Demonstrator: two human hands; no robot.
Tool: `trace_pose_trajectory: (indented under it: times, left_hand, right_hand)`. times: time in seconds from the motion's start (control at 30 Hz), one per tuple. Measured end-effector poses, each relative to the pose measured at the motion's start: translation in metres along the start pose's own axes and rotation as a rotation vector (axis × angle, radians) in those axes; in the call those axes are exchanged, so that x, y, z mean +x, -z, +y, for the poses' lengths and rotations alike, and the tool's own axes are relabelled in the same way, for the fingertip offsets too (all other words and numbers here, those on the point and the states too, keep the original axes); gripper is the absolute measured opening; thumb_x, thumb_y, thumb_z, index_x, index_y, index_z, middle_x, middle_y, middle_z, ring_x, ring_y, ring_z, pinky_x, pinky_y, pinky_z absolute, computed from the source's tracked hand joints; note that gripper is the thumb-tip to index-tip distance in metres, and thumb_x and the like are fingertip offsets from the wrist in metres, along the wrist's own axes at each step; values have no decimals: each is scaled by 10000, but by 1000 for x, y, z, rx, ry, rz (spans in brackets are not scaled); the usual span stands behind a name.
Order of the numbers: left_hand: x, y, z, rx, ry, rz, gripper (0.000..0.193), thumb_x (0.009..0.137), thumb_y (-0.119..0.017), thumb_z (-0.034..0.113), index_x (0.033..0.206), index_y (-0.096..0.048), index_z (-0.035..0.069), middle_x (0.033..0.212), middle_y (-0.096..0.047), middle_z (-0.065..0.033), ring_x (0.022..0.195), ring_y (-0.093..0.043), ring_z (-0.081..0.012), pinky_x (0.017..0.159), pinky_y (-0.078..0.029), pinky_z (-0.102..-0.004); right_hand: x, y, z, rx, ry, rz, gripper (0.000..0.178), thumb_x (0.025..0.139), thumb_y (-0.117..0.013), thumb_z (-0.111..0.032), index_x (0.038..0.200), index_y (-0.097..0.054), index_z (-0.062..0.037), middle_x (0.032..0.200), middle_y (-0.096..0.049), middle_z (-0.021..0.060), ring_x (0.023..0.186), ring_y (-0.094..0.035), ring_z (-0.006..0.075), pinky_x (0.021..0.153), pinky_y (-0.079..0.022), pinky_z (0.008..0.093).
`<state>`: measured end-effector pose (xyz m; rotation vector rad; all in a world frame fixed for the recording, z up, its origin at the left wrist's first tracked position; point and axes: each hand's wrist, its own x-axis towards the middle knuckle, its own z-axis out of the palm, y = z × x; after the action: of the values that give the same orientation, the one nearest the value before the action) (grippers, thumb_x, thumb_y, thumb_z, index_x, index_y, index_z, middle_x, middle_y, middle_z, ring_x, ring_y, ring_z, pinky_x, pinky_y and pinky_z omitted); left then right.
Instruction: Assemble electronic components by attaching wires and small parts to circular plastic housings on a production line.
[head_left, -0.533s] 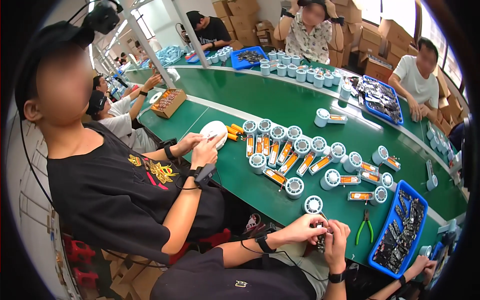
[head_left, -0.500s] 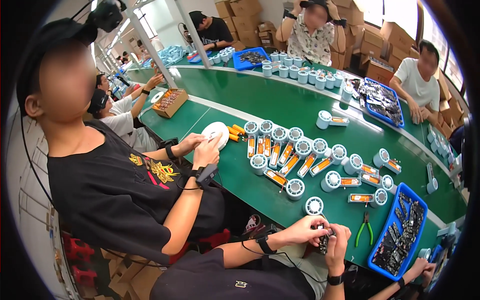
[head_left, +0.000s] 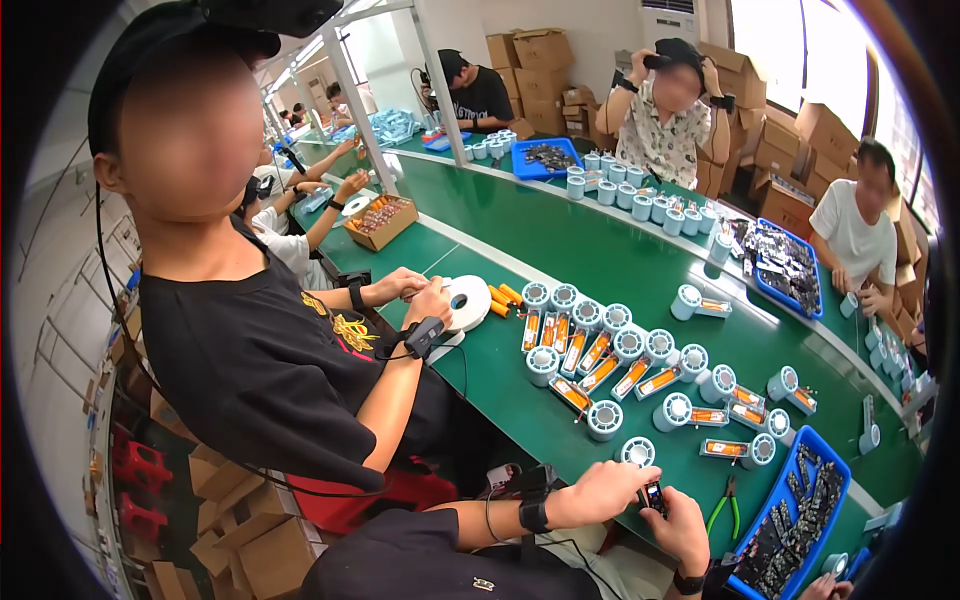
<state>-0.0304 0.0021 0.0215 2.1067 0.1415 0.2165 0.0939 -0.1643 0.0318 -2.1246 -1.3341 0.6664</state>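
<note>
My left hand [head_left: 603, 492] and my right hand [head_left: 682, 525] meet over the near edge of the green table. Between their fingers is a small dark circuit board [head_left: 653, 495], gripped from both sides. Just beyond my fingertips sits a light-blue round fan head [head_left: 637, 452]; my left hand hides its lower part, and I cannot tell whether it joins the board. To the right lie green-handled cutting pliers [head_left: 723, 512] and a blue tray [head_left: 842, 475] of black circuit boards.
Several light-blue fan units [head_left: 630, 345] with orange cells in their open handles spread over the table. At my left a co-worker in black [head_left: 270, 350] handles a white roll [head_left: 468, 302]. Orange cylindrical cells [head_left: 503, 297] lie beside it. Other people sit across the belt.
The view has swung left and up, so the scene sits lower and further right. My hands have turned the circuit board, and my right hand now lies lower beside it.
</note>
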Motion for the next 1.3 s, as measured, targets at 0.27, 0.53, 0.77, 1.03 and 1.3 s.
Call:
trace_pose_trajectory:
  times: [0.27, 0.53, 0.77, 1.03, 1.3]
  left_hand:
    - [30, 6, -20, 652, -376, 252, 202, 823, -705, 158, 1015, -735, 102, 978, -645, -55, 1106, -580, -290, 927, -476, -450]
    - [30, 8, -35, 419, -350, 86, 124, 789, -768, 168, 897, -737, 115, 1018, -646, -18, 1154, -559, -274, 1028, -418, -463]
    - [26, 8, -29, 400, -315, 151, 121, 818, -776, 175, 883, -703, 104, 1044, -648, -25, 1177, -554, -276, 1086, -382, -531]
    - [18, 7, -34, 331, -371, 200, 130, 860, -739, 173, 926, -707, 66, 1145, -647, -104, 1281, -533, -363, 1143, -338, -604]
    - [8, 11, -23, 658, -349, 225, 180, 846, -670, 109, 994, -740, 35, 1204, -649, -130, 1345, -503, -429, 1107, -408, -621]
  right_hand:
    - [17, 25, -5, -15, 63, -46, 205, 855, -707, -108, 952, -597, 34, 832, -664, 289, 832, -652, 481, 722, -509, 533]
    - [16, 16, 7, -357, 123, 63, 226, 895, -692, -161, 870, -566, 25, 765, -654, 231, 738, -643, 439, 683, -498, 518]
    - [25, -4, -18, -454, -168, 156, 175, 934, -634, -129, 893, -530, 7, 843, -645, 204, 785, -653, 382, 664, -492, 493]
    - [14, -28, 8, 325, -73, 195, 141, 962, -572, -51, 1055, -575, 54, 907, -615, 209, 856, -619, 405, 795, -491, 479]
    - [11, -35, 5, 189, 29, 292, 215, 974, -552, -51, 1148, -583, 71, 1007, -593, 226, 947, -572, 410, 838, -472, 450]
